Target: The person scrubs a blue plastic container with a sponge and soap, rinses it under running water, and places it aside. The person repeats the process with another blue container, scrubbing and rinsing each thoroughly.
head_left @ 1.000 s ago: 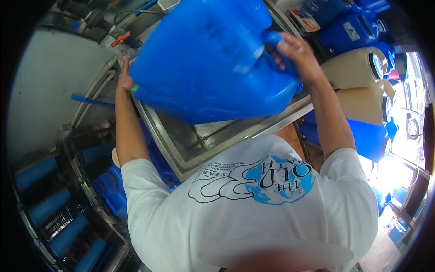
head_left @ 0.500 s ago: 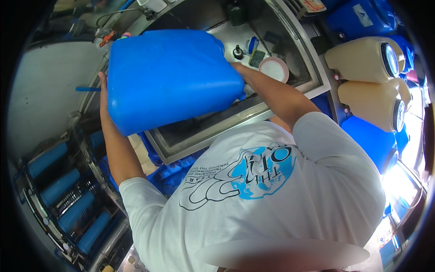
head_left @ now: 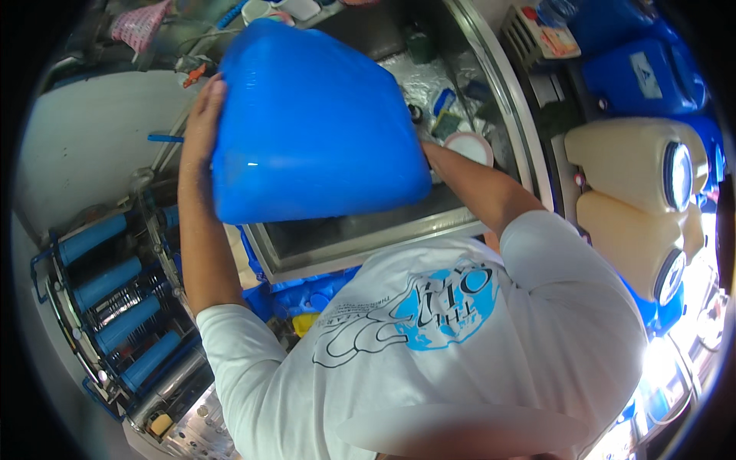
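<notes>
A large blue plastic jerrycan (head_left: 318,130) is held up at a tilt over a metal sink (head_left: 368,239). Against its left side, near the far corner, my left hand (head_left: 205,115) presses with fingers along the edge. My right hand (head_left: 428,152) reaches behind the jerrycan's right side; its fingers are hidden there. In the sink, beside the right wrist, are a pink-rimmed white bowl (head_left: 469,147), a sponge (head_left: 446,124) and a blue brush (head_left: 443,101). A dark bottle (head_left: 419,44) stands farther back.
Cream jerrycans (head_left: 625,165) and blue ones (head_left: 640,77) are stacked on the right. To the left stands a rack with blue rollers (head_left: 115,280). An orange tap handle (head_left: 195,75) sits beyond the left hand. More blue containers (head_left: 307,295) lie below the sink's front edge.
The jerrycan has been tilted, with its far end turned upward. My left hand has slid farther along its side. The sink floor now shows more bright ripples, and the view has shifted slightly.
</notes>
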`<state>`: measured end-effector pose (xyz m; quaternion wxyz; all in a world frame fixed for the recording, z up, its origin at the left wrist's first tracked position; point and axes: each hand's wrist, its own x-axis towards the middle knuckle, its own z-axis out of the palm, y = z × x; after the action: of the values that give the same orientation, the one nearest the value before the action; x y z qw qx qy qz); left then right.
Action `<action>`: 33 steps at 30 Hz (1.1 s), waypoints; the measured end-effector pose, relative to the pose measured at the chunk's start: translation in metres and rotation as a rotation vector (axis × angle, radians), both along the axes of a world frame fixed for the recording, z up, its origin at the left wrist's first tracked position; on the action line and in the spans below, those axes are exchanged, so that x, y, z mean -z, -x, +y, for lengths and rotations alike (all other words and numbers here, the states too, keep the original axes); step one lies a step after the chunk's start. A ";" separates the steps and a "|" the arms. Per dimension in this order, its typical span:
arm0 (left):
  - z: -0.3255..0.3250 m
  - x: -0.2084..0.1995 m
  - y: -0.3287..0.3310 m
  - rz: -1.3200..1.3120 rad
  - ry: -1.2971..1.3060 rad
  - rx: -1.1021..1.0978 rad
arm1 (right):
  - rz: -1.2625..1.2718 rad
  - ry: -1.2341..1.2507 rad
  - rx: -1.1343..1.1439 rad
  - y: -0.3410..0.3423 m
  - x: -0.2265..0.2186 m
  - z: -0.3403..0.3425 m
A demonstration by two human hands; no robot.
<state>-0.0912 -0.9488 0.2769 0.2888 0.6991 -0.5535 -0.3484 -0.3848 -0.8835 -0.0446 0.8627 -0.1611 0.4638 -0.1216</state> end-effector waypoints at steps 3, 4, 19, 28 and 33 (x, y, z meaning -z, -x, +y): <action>-0.039 0.001 0.040 -0.228 0.098 0.151 | -0.030 -0.024 -0.009 0.017 0.004 0.001; -0.057 0.003 0.051 -0.273 0.107 0.199 | -0.037 -0.037 -0.011 0.022 0.006 0.002; -0.228 0.023 0.168 -1.286 0.517 0.538 | -0.120 -0.168 -0.057 0.057 0.027 0.007; -0.194 0.074 0.098 -1.136 0.499 0.406 | -0.088 -0.189 -0.106 0.061 0.032 0.008; -0.160 0.108 0.005 -0.553 0.306 -0.192 | -0.024 -0.181 -0.102 0.079 0.037 -0.006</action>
<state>-0.0966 -1.1090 0.1687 0.2609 0.7647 -0.5884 -0.0294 -0.4641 -0.8896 -0.0811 0.8843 -0.1044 0.4535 -0.0369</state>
